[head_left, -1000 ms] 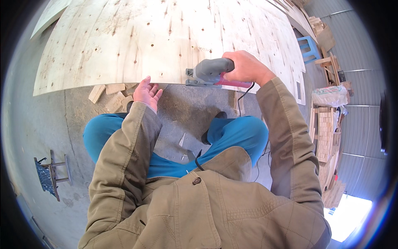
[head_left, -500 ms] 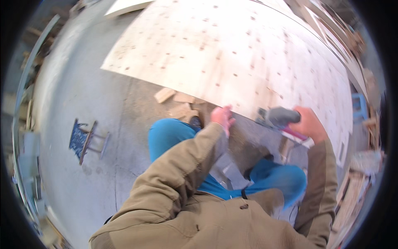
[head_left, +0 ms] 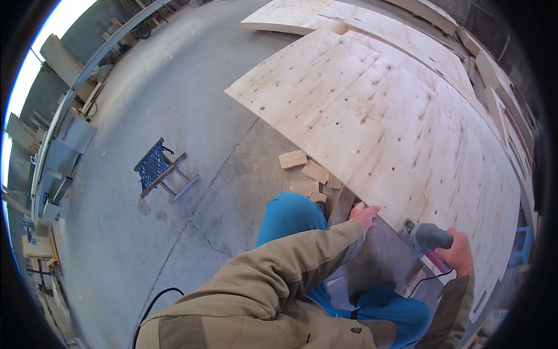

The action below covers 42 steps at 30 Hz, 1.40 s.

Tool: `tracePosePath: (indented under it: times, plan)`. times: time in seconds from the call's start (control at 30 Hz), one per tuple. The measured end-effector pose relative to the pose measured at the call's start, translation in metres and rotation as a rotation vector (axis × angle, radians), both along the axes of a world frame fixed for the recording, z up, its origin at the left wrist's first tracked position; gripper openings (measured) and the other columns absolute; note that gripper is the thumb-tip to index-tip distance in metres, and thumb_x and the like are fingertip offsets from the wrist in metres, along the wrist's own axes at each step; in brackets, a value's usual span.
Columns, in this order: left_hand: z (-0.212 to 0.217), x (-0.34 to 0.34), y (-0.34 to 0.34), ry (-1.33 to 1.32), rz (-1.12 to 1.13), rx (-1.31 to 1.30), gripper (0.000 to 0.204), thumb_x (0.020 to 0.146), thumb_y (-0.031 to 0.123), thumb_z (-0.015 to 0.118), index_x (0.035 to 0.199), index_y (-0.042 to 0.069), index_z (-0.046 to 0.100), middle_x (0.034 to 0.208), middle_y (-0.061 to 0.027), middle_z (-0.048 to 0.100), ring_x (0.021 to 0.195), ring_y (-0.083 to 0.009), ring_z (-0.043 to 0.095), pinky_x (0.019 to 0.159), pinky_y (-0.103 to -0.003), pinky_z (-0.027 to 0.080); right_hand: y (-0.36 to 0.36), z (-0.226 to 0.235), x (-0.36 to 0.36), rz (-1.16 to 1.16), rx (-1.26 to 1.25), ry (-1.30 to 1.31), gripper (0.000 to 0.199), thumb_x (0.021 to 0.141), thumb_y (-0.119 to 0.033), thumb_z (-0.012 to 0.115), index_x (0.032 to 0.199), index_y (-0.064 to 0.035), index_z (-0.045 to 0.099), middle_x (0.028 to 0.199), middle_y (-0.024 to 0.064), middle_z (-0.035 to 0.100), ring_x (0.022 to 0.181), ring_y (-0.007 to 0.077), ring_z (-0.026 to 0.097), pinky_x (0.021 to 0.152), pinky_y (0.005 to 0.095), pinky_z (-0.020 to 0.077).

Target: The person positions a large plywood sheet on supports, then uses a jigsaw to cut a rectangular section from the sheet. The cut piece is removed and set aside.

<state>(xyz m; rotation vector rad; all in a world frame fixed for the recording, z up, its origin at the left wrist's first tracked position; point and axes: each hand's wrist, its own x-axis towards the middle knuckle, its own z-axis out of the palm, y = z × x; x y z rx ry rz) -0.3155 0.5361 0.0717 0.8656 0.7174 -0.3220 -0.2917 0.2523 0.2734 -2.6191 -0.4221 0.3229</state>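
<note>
A large, pale plywood sheet point(head_left: 372, 116) with dark knots lies slanting in front of me. At its near edge, my left hand point(head_left: 364, 216) has its fingertips over the top and appears to hold the rim; its lower fingers are partly hidden. My right hand point(head_left: 459, 253) is wrapped around a corded power tool point(head_left: 431, 237), grey on top with a red part below. The tool's front sits against the sheet's near edge, to the right of my left hand. Its exact kind is hard to tell, and its underside is hidden.
Several wood offcuts point(head_left: 314, 171) lie on the floor below the sheet's edge. A small step stool with a blue top point(head_left: 154, 168) stands left on the concrete. More boards point(head_left: 285, 17) are at the far side, and a blue stool point(head_left: 519, 247) is at the right.
My view has swung left, so the sheet and both hands appear farther right and lower. My left hand has come onto the sheet's edge. The tool stays in my right hand.
</note>
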Motion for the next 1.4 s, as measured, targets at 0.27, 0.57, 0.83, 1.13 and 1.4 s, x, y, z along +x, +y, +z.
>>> tracePosePath:
  times: [0.27, 0.57, 0.83, 1.13, 1.4]
  plan:
    - [-0.009, 0.0, 0.001, -0.001, -0.016, 0.05, 0.058, 0.092, 0.028, 0.074, 0.143, 0.009, 0.054, 0.126, -0.0092, 0.066, 0.102, -0.0225, 0.067, 0.069, -0.038, 0.06, -0.002, -0.002, -0.002, -0.007, -0.002, -0.021, 0.031, 0.064, -0.015, 0.077, 0.088, 0.0028, 0.068, 0.077, 0.0258, 0.067, 0.075, 0.0426, 0.069, 0.068, 0.0433, 0.0529]
    - [0.002, -0.004, 0.003, 0.053, -0.022, 0.071, 0.047, 0.094, 0.027, 0.071, 0.136, 0.012, 0.057, 0.121, -0.006, 0.065, 0.099, -0.0217, 0.063, 0.071, -0.039, 0.057, 0.007, 0.001, -0.003, 0.003, -0.041, -0.048, 0.026, 0.066, -0.017, 0.074, 0.084, 0.0015, 0.069, 0.077, 0.0261, 0.067, 0.075, 0.0439, 0.068, 0.067, 0.0438, 0.0532]
    - [-0.003, -0.004, 0.004, 0.057, -0.093, 0.021, 0.038, 0.099, 0.024, 0.065, 0.134, 0.015, 0.054, 0.123, -0.0046, 0.061, 0.095, -0.023, 0.064, 0.066, -0.039, 0.058, 0.0, 0.013, -0.009, -0.014, -0.001, -0.043, 0.028, 0.067, -0.019, 0.075, 0.086, 0.0018, 0.07, 0.08, 0.0263, 0.067, 0.077, 0.0445, 0.066, 0.068, 0.0426, 0.0529]
    - [0.003, -0.015, -0.006, -0.076, -0.826, 0.423, 0.03, 0.1, 0.032, 0.066, 0.112, 0.005, 0.071, 0.14, -0.0106, 0.055, 0.103, -0.0244, 0.065, 0.074, -0.044, 0.058, -0.023, 0.086, -0.046, -0.189, 0.067, -0.065, 0.025, 0.067, -0.01, 0.077, 0.087, 0.0032, 0.07, 0.072, 0.0176, 0.067, 0.066, 0.0227, 0.063, 0.065, 0.0356, 0.0503]
    - [-0.007, -0.067, -0.029, -0.816, -1.412, 1.433, 0.035, 0.083, 0.027, 0.08, 0.117, 0.019, 0.077, 0.136, -0.0066, 0.067, 0.126, -0.0288, 0.063, 0.102, -0.043, 0.053, -0.044, 0.069, -0.088, -0.333, 0.12, -0.203, 0.029, 0.069, -0.013, 0.08, 0.091, 0.0038, 0.071, 0.077, 0.0223, 0.069, 0.07, 0.026, 0.069, 0.068, 0.0389, 0.0532]
